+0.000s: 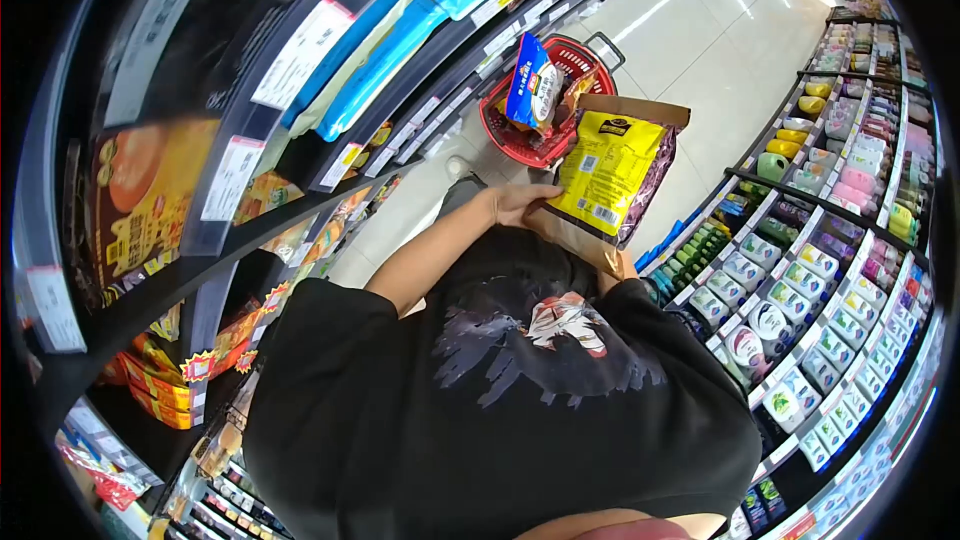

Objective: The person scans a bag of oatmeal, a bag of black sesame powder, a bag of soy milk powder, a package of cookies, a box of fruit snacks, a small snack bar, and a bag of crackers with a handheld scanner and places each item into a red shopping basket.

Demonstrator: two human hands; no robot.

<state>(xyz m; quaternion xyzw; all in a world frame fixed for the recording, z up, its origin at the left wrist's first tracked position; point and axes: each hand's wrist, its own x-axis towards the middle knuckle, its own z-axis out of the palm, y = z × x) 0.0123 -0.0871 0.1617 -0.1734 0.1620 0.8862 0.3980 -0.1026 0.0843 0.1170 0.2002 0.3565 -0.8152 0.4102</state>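
Observation:
A yellow bag (612, 175) with dark printing and barcodes is held up in front of me. Purplish contents show along its right side, and brown cardboard (640, 108) sticks out behind its top edge. My left hand (522, 205) grips the lower left side, its thumb on the front and its fingers going underneath. At the lower right corner is my right hand (617, 265), its fingers hidden behind the bag. Just beyond stands a red shopping basket (545, 148), holding a blue and white packet (535, 85) and other packaged goods.
Shelves with price tags (305, 52) and packaged goods, including blue packs (385, 65), run close along my left. On my right, a long shelf holds rows of bottles (745, 270) and tubs. A pale tiled floor (690, 40) stretches ahead between them.

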